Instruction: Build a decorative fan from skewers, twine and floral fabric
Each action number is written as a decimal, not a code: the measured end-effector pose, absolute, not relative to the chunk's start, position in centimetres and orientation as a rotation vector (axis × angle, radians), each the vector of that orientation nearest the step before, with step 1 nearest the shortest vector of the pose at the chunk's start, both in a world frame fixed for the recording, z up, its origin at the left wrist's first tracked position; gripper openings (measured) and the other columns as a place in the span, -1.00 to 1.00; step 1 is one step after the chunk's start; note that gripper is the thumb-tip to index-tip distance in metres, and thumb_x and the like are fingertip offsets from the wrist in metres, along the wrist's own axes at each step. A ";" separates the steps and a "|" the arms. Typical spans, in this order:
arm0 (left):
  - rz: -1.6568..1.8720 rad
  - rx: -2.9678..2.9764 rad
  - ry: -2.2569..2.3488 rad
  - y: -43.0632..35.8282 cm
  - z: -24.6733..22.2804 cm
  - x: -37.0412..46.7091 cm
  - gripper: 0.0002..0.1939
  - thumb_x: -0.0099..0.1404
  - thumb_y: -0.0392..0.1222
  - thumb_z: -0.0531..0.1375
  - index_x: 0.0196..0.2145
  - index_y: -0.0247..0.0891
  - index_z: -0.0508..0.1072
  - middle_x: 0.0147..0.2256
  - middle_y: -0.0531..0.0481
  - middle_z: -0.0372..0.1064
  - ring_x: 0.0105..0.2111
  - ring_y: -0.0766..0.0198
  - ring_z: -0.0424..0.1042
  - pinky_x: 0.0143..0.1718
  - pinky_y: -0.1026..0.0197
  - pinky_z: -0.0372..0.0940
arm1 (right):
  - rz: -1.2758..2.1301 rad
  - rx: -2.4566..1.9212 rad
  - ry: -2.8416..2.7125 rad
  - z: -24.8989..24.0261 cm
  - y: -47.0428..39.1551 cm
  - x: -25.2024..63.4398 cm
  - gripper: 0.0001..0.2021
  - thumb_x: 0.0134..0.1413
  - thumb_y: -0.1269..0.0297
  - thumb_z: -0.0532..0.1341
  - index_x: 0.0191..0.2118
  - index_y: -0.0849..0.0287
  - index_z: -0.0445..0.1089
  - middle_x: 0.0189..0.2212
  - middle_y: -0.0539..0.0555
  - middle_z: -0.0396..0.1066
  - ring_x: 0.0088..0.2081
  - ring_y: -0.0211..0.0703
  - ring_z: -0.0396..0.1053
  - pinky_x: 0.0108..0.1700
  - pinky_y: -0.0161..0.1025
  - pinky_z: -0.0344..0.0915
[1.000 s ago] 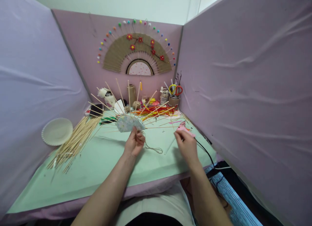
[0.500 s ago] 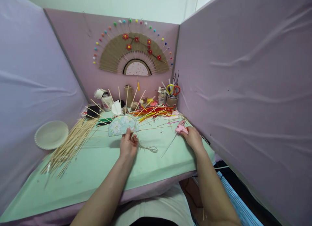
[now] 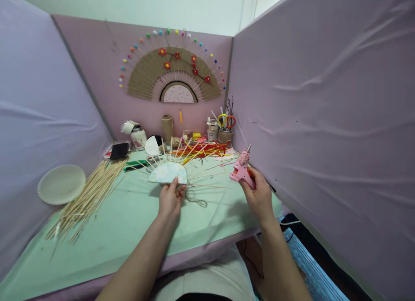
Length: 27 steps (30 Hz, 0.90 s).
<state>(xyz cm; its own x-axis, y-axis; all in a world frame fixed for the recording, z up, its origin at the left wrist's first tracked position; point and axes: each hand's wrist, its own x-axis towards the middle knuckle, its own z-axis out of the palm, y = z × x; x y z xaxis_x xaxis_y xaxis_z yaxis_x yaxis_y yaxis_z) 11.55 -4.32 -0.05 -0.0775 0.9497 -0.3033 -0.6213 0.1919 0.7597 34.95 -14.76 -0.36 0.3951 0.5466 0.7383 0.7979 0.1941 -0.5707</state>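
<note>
My left hand [image 3: 170,198] pinches the lower edge of a half-round floral fan base [image 3: 168,173], thumb on top. Thin wooden sticks [image 3: 170,148] spread out from the base's curved edge, pointing away from me. A loop of twine [image 3: 197,202] lies on the cloth just right of this hand. On the right, my right hand [image 3: 258,193] is wrapped round the handle of a pink hot glue gun [image 3: 241,168], raised over the table with its metal nozzle pointing up. A clear glue stick trails down from the gun's rear.
Bundled wooden sticks [image 3: 86,190] and a white scalloped plate [image 3: 61,185] lie at the left. Red and yellow strips [image 3: 207,150], a jar [image 3: 138,137] and a cup with scissors [image 3: 225,136] stand along the back. A large decorated fan [image 3: 178,67] hangs on the partition.
My right hand has lifted the glue gun off the table and turned its nozzle upward. The fan base has tipped flatter and come slightly lower in my left hand.
</note>
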 end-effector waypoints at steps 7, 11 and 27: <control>0.827 0.716 0.980 -6.6 0.4 9.8 -0.92 0.21 -0.36 0.25 -0.28 -0.37 0.46 -0.28 -0.17 0.53 -0.39 0.26 0.55 -0.47 0.35 0.36 | -0.163 -1.386 -1.252 1.1 -15.0 32.4 -0.61 0.18 0.18 0.20 0.09 0.18 0.31 -0.07 0.18 0.45 -0.07 -0.04 0.42 0.00 -0.07 0.36; 0.667 1.208 1.155 -8.9 2.2 8.3 -0.71 0.05 -0.24 0.38 -0.23 -0.35 0.54 -0.31 -0.18 0.54 -0.46 0.19 0.51 -0.60 0.32 0.20 | -0.133 -1.364 -1.296 1.1 -14.9 31.3 -0.62 0.18 0.19 0.18 0.09 0.18 0.30 -0.06 0.19 0.46 -0.06 -0.04 0.43 -0.02 -0.09 0.37; 0.653 1.171 0.789 -14.0 5.2 10.2 -0.70 0.11 0.01 0.29 -0.40 -0.34 0.55 -0.64 0.05 0.32 -0.68 0.47 0.09 -0.61 0.33 -0.09 | -0.019 -1.375 -1.264 -0.4 -14.6 27.4 -0.69 0.01 0.25 0.25 -0.07 0.12 0.35 -0.29 0.04 0.51 -0.31 -0.14 0.49 -0.29 -0.27 0.40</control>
